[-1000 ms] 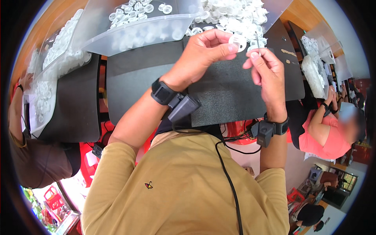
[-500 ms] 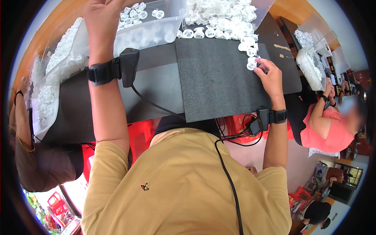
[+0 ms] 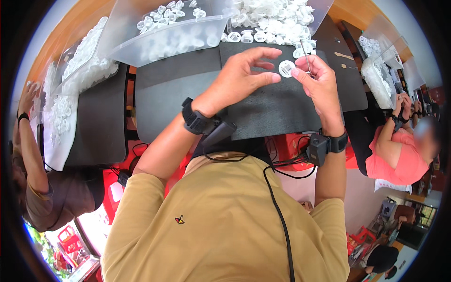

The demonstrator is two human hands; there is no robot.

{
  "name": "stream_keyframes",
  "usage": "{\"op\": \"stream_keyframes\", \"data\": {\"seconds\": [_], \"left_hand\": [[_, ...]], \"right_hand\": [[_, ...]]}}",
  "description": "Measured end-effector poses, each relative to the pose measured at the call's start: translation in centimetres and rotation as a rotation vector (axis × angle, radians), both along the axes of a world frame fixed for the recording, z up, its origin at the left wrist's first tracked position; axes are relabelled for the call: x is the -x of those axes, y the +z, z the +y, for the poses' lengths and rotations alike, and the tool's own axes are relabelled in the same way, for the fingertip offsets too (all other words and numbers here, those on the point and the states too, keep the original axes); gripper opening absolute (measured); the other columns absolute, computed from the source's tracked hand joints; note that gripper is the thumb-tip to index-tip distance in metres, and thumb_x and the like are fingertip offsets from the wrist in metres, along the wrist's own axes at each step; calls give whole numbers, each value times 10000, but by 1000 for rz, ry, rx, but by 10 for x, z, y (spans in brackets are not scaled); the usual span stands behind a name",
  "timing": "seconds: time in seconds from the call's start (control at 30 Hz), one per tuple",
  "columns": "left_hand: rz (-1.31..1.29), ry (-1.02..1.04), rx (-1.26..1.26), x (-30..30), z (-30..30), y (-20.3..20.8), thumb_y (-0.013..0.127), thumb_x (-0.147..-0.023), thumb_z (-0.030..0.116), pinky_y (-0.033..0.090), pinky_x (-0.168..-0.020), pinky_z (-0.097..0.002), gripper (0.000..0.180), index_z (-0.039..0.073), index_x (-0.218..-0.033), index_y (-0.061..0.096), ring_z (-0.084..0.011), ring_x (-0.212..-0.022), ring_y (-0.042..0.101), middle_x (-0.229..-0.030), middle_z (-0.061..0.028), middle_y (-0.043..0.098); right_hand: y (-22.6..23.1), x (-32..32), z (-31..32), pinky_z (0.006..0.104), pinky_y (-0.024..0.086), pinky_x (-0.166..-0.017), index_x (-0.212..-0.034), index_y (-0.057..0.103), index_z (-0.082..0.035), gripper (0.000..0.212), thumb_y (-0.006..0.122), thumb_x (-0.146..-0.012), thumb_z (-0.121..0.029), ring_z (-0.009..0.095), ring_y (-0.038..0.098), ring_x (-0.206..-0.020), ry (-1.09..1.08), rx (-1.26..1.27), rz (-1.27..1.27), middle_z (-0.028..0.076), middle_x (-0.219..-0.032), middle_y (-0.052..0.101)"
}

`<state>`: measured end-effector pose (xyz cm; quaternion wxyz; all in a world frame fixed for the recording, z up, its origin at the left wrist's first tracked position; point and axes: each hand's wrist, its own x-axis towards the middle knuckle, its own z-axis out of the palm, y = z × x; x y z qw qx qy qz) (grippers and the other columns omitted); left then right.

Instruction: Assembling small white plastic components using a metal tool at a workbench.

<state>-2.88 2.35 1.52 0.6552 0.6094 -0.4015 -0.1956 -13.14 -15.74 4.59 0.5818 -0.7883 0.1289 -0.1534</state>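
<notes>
Right grip (image 3: 322, 85) is closed on a thin metal tool (image 3: 304, 52), which is pointed upward from between thumb and fingers. Against the tip of that thumb, just left of the right grip, a white round piece (image 3: 285, 69) is seen, apparently steadied there; how firmly it is pinched cannot be told. Left grip (image 3: 238, 73) is released, its thumb and fingers spread just beside the piece, and nothing is seen held in it. Compared with half a second ago, the left grip is brought back from the clear bin (image 3: 171, 46), which is set beyond it and to its left. With that return, the piece is flanked by both grips, and the work is judged to be centred on it. Beyond the right grip, a heap of white pieces (image 3: 275, 19) is piled; below both grips, a dark mat (image 3: 270, 115) is laid on the surface (image 3: 169, 113).
</notes>
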Motion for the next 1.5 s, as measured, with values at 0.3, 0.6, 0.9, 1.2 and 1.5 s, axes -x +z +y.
{"op": "stream_keyframes", "data": {"seconds": [0.3, 0.6, 0.9, 1.2, 1.5], "left_hand": [[456, -84, 242, 5, 12, 0, 682, -842, 59, 528, -840, -271, 323, -10, -1149, 606, -142, -974, 629, -1054, -86, 658], [553, -188, 190, -8, 23, 2, 597, -931, 199, 523, -828, -247, 301, 23, -1176, 586, -118, -972, 614, -1070, -60, 637], [515, -175, 200, -1, 23, 6, 598, -926, 190, 515, -847, -258, 320, 22, -1195, 562, -123, -974, 612, -1064, -60, 634], [406, -131, 189, 0, 24, 12, 657, -877, 144, 498, -848, -268, 286, 14, -1128, 608, -107, -920, 595, -1064, -61, 641], [496, -116, 169, -7, 15, 6, 612, -912, 171, 510, -872, -270, 292, 10, -1156, 591, -126, -975, 613, -1088, -72, 633]], "right_hand": [[18, -1, 34, 157, 268, -419, -951, 607, -15, 154, 676, -844, -102, 3, 396, -492, 132, -253, -35, 23, -753, 630], [15, -5, 42, 158, 268, -417, -994, 606, -22, 156, 637, -867, -107, 1, 397, -491, 145, -254, -68, 44, -749, 638], [9, -7, 46, 151, 255, -405, -969, 621, -27, 145, 655, -857, -113, 1, 410, -479, 94, -322, -127, 41, -731, 642], [6, -10, 41, 147, 253, -401, -974, 624, -42, 134, 629, -881, -139, 0, 407, -471, 148, -476, -118, 31, -730, 639], [5, -8, 41, 154, 289, -438, -1040, 625, -34, 201, 614, -903, -180, 6, 413, -500, 45, -181, -85, -4, -720, 606]]}}
